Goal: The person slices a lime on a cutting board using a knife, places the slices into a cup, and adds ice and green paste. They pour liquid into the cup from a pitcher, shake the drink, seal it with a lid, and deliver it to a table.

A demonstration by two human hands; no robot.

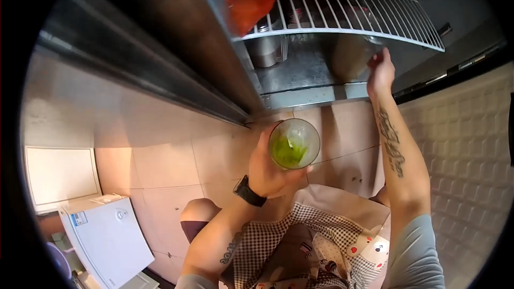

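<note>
The checked apron point(267, 230) is closest, spread over the knees. Just past it, the left hand point(270, 174) has its fingers and thumb wrapped round a clear glass point(294, 138) with green bits in it. The glass is held up over the tile floor point(225, 150), in front of the fridge. It has no lid that I can see, so if that hand tips while the person leans in, the green stuff could spill. If the glass is wet, it could slip and smash on the hard tiles.

Farther on, the right hand point(381, 72) is bent at the fridge opening, near a blurry tan container point(349, 59). I can't tell if it is gripping anything. The wire shelf point(342, 31) is right above it, so lifting fast could bump the knuckles. A red bag point(247, 0) is on the shelf by the edge, and a hard bump could make it fall. Under it, a metal canister point(265, 53) could get knocked over if something swings sideways.
</note>
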